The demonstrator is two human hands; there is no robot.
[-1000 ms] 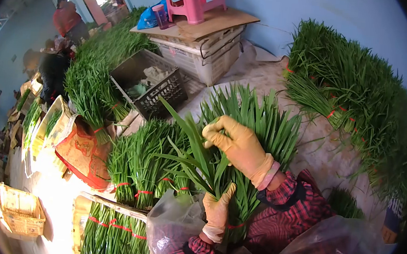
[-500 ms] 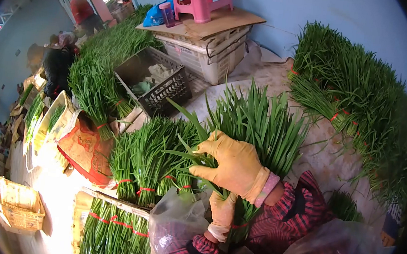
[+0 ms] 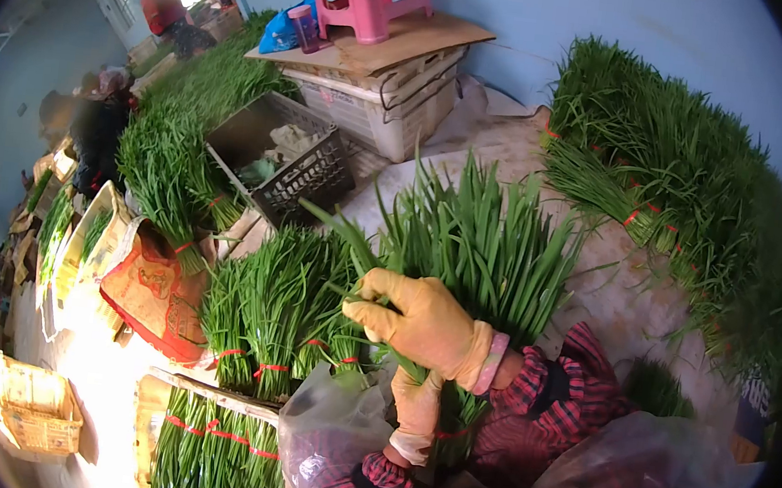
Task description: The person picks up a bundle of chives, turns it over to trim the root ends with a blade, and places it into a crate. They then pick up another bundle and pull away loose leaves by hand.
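Observation:
A bunch of green chives [image 3: 485, 254] stands leaves-up in front of me, with a red band low on its stems. Lower down, my left hand [image 3: 414, 413], in a yellow glove, is closed around the stems; its fingers are partly hidden behind my other hand. My right hand [image 3: 420, 328], gloved too, reaches across the bunch from the right. Its thumb and fingers are pinched on a few chive leaves sticking out to the left. Banded chive bundles [image 3: 280, 299] stand just left of my hands.
More banded bundles [image 3: 221, 455] lie below a wooden strip [image 3: 213, 394]. A dark crate [image 3: 307, 183], a red-and-white sack [image 3: 157, 296] and a pink stool [image 3: 369, 3] on stacked crates are farther off. Chives are heaped at right [image 3: 666, 168]. Other people are at the far left.
My right hand has moved slightly left and down, and its spread thumb and fingers have closed on the leaves. The whole view has shifted a little. My left hand keeps its hold.

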